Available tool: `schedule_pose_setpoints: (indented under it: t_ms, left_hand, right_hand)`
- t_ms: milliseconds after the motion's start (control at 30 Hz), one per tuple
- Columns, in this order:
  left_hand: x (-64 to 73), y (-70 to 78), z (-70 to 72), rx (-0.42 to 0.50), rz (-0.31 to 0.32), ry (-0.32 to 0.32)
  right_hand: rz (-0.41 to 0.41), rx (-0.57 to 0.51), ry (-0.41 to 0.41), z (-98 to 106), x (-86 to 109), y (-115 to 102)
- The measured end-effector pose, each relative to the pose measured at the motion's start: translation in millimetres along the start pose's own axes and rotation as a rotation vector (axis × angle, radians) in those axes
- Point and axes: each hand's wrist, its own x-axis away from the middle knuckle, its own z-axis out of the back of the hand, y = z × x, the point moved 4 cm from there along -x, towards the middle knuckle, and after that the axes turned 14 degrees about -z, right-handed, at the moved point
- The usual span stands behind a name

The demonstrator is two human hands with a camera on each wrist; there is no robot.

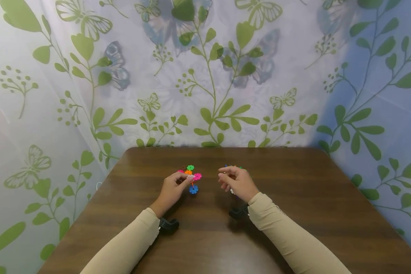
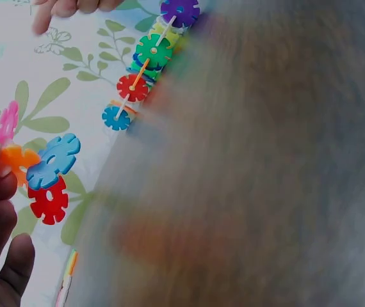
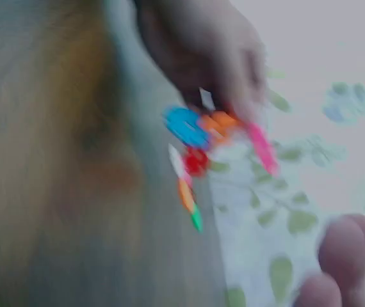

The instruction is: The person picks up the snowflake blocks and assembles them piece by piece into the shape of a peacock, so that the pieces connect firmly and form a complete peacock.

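My left hand (image 1: 171,190) pinches a small cluster of joined, notched flower-shaped discs above the table. In the left wrist view the cluster has a pink disc (image 2: 8,121), an orange disc (image 2: 19,163), a blue disc (image 2: 53,161) and a red disc (image 2: 48,201). My right hand (image 1: 239,183) hovers to the right, apart from the cluster, its fingers loosely bent around nothing. Beyond it, mostly hidden by it in the head view, lies a row of discs, with a purple disc (image 2: 180,11) and a green disc (image 2: 154,51). The right wrist view is blurred.
More discs lie beyond my left hand, among them a green disc (image 1: 190,167). The brown wooden table (image 1: 205,239) ends at a leaf-and-butterfly patterned curtain (image 1: 205,87). Dark wrist devices (image 1: 169,225) hang under both sleeves.
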Motion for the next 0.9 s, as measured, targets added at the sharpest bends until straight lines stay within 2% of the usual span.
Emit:
schedule_pose_setpoints:
  t_ms: [100, 167, 233, 300, 367, 500, 600, 900]
  left_hand:
    - [-0.2, 0.5, 1.3, -0.010, 0.007, -0.001]
    - [-0.3, 0.9, 1.3, -0.015, 0.011, 0.000]
    - [-0.2, 1.8, 0.7, -0.010, 0.016, 0.001]
    - [0.2, 2.3, -0.6, -0.007, 0.018, -0.003]
    - [1.1, 2.7, -2.3, -0.002, 0.018, -0.011]
    - [3.3, 2.5, -4.3, -0.003, 0.023, -0.020]
    - [3.7, 2.7, -5.0, 0.005, 0.027, -0.023]
    - [2.3, 7.3, -9.2, -0.007, 0.035, -0.071]
  right_hand:
    - [-0.014, 0.040, 0.160, 36.6, 0.5, 8.4]
    - [-0.055, 0.108, 0.251, 59.7, -0.1, 18.2]
    - [-0.117, 0.183, 0.286, 79.0, -1.0, 29.7]
    - [-0.183, 0.252, 0.260, 92.0, -2.5, 41.8]
    - [-0.233, 0.325, 0.198, 99.0, -3.3, 52.7]
    - [-0.291, 0.426, 0.105, 98.7, -4.9, 68.7]
    - [-0.288, 0.474, 0.108, 95.2, -6.2, 72.6]
    - [-0.240, 0.502, 0.131, 93.5, -8.3, 70.3]
